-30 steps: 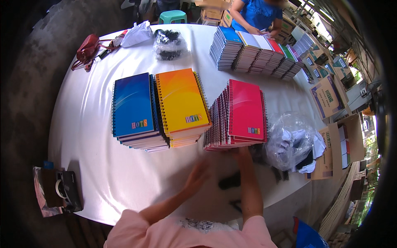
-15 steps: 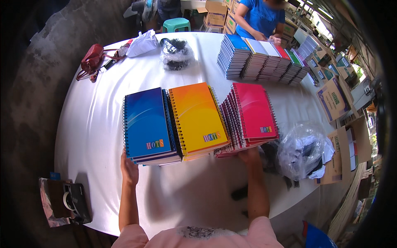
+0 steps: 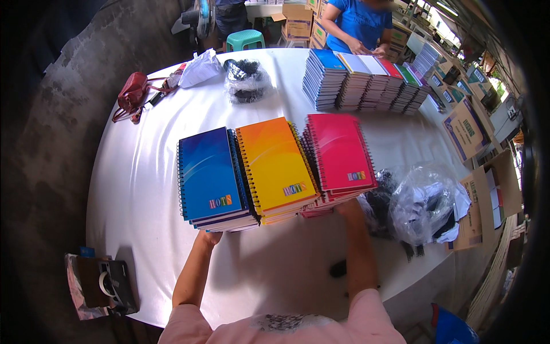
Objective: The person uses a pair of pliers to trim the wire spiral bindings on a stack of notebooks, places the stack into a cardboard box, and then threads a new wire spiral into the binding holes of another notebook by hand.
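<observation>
Three stacks of spiral notebooks stand side by side before me: the blue notebooks [image 3: 209, 172], the yellow-orange notebooks [image 3: 276, 163] and the pink notebooks [image 3: 339, 152]. A shadow on the white table below suggests that they are held up off it. My left hand [image 3: 210, 236] is at the near underside of the blue stack, its fingers mostly hidden beneath. Under the near right part of the pink stack, my right hand [image 3: 348, 207] supports that end, its fingers likewise hidden. Black coil bindings show between the stacks.
The white-covered table [image 3: 137, 218] carries several notebook stacks [image 3: 323, 86] at the far right, where a person in blue [image 3: 358, 28] works. Clear plastic bags [image 3: 421, 200] lie right. A red bag [image 3: 133, 92] and a bagged black bundle [image 3: 246, 80] lie far left. A tape dispenser [image 3: 117, 286] stands near left.
My left hand has shifted from the left side of the blue stack to beneath its near edge. The blue and pink stacks are closer to the middle one.
</observation>
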`<control>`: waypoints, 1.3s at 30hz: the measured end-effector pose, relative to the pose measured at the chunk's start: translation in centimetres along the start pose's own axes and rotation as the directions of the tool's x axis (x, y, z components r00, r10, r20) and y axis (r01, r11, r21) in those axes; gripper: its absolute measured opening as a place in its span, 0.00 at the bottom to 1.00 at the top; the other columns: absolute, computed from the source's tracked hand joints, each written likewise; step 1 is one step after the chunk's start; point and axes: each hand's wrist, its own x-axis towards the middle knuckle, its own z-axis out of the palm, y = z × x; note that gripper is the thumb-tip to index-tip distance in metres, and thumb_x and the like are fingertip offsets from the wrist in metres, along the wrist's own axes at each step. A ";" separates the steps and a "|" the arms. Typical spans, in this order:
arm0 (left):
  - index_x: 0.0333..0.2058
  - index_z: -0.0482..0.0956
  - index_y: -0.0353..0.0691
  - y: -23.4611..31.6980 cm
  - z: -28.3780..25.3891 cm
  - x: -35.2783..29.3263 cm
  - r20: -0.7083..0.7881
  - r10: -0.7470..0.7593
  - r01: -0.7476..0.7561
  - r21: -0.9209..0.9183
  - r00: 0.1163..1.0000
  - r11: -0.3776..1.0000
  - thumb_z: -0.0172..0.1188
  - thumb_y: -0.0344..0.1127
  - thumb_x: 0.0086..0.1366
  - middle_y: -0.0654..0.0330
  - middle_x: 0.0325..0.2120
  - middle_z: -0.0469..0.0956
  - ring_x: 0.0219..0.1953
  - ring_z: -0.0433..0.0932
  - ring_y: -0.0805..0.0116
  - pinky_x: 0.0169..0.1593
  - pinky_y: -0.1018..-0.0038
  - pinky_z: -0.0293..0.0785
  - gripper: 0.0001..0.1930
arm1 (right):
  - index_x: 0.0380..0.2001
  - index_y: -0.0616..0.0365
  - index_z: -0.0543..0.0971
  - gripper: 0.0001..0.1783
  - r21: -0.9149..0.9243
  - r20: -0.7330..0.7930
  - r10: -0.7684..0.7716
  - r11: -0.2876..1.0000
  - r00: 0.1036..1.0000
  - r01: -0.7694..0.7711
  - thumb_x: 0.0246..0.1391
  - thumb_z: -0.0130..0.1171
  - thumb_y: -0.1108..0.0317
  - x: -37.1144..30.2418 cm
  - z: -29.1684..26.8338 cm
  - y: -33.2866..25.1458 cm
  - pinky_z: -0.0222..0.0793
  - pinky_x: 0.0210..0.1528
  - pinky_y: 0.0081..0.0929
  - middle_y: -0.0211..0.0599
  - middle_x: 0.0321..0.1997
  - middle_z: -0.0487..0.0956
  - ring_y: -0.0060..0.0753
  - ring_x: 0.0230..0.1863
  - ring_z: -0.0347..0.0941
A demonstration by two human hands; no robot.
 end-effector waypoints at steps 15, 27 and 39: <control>0.57 0.65 0.43 1.0 -3.9 1.7 0.284 0.100 -0.030 -0.243 0.954 0.970 0.50 0.54 0.63 0.58 0.57 0.66 0.58 0.65 0.60 0.61 0.59 0.61 0.29 | 0.56 0.54 0.65 0.33 0.120 0.038 0.012 0.993 0.999 -0.016 0.54 0.49 0.43 0.9 1.9 1.6 0.66 0.55 0.43 0.39 0.54 0.72 0.42 0.54 0.68; 0.59 0.63 0.46 1.6 -1.8 0.2 0.281 0.057 -0.007 -0.175 0.958 0.985 0.48 0.61 0.61 0.60 0.58 0.65 0.60 0.61 0.59 0.63 0.57 0.56 0.33 | 0.57 0.54 0.64 0.36 0.137 0.035 -0.049 0.990 0.998 0.044 0.54 0.47 0.40 1.8 0.2 0.1 0.66 0.55 0.43 0.40 0.55 0.71 0.42 0.54 0.68; 0.56 0.66 0.45 0.5 -1.5 0.4 0.042 0.008 -0.007 -0.029 0.999 1.000 0.48 0.61 0.60 0.60 0.57 0.66 0.59 0.62 0.59 0.63 0.58 0.55 0.32 | 0.59 0.54 0.63 0.39 0.176 0.067 -0.057 0.983 0.996 0.044 0.53 0.45 0.36 1.8 -0.4 -0.2 0.66 0.55 0.44 0.41 0.57 0.70 0.43 0.55 0.69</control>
